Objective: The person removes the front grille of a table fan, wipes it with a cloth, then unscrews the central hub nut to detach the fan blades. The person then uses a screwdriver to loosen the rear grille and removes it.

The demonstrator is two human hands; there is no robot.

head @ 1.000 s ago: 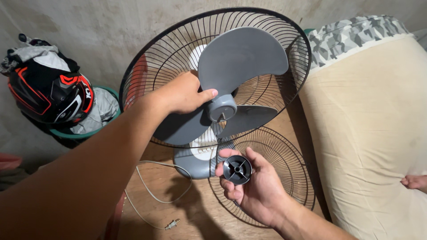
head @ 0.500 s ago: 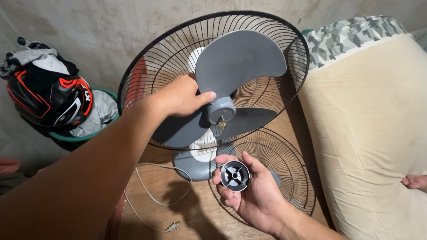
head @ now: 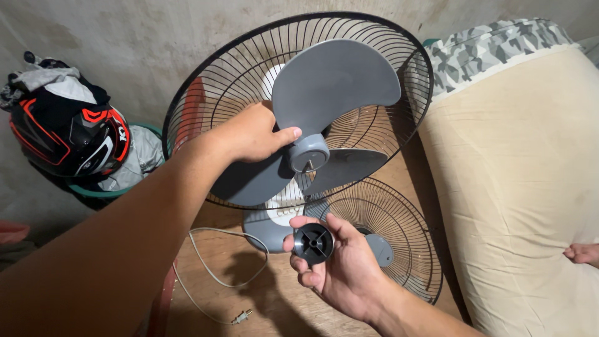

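- Fan blade (head: 334, 81), grey, is steadied near its hub by the left hand (head: 253, 134), whose fingers are curled over one wing while the thumb lies toward the hub (head: 309, 153).
- A small black round cap (head: 313, 243) is pinched between the thumb and fingertips of the right hand (head: 340, 268), just below the blade and apart from it.
- The blade is seated inside the black rear guard (head: 187, 118); the fan's grey base (head: 268, 228) is seen under it.
- The loose front guard (head: 399, 249) is laid flat on the wooden floor (head: 281, 306), beside a beige mattress (head: 518, 187).
- A white cord (head: 206, 262) is coiled on the floor, its plug pulled out.
- A helmet (head: 65, 134) is set in a green tub at the left.
- Risk, as judged: the cap could be dropped from such a light pinch and rolled under the guard; the blade could be turned if the left grip is loosened.
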